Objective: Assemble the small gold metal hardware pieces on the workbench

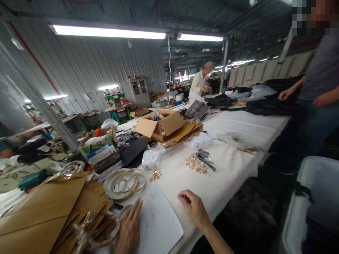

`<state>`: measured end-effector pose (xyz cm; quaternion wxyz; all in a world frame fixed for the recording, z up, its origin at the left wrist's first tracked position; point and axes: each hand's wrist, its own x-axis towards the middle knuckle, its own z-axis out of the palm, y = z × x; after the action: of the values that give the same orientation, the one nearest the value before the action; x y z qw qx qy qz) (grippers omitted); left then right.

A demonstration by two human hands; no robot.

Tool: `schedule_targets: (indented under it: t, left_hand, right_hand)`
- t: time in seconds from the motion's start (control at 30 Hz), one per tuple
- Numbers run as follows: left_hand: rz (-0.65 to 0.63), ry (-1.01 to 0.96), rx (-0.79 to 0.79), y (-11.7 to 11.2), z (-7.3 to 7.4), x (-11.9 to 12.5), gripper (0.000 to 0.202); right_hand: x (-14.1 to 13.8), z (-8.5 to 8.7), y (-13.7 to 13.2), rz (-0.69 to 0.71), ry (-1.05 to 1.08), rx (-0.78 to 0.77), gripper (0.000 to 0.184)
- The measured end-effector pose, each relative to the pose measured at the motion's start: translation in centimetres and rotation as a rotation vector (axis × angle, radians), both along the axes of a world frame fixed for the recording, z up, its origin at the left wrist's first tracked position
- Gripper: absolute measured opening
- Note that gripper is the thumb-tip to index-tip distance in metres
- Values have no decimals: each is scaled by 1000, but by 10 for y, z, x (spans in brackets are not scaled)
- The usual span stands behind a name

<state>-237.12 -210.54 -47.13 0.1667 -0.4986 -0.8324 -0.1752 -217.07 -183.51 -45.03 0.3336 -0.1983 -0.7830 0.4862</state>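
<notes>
The left hand (128,227) lies open, fingers spread, on the near edge of a white board (156,225), right against a stack of brown paper bags (45,208) with clear loop handles. The right hand (193,208) rests empty and loosely curled on the table (227,183), just beside the board. Past it, toward the table's middle, lie a heap of small gold metal pieces (196,164) and a coil of beige tape (124,183) — further off stands an open cardboard box (159,125). At the far right edge, a co-worker's hands (286,93) hang near black cloth (275,107).
</notes>
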Motion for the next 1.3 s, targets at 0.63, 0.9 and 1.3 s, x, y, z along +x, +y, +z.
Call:
schedule_targets:
  t: [0.63,0.9,1.3]
  left_hand:
    - [101,-395,226,161,32,-2,44]
    - [269,-352,95,178,41,-11,11]
    - [199,-379,167,171,30,-4,12]
  right_hand:
    - [-8,-13,-12,30,-76,332,20]
    - [-14,-33,-8,43,-15,377,24]
    - [-10,-21,-13,1,-52,346,32]
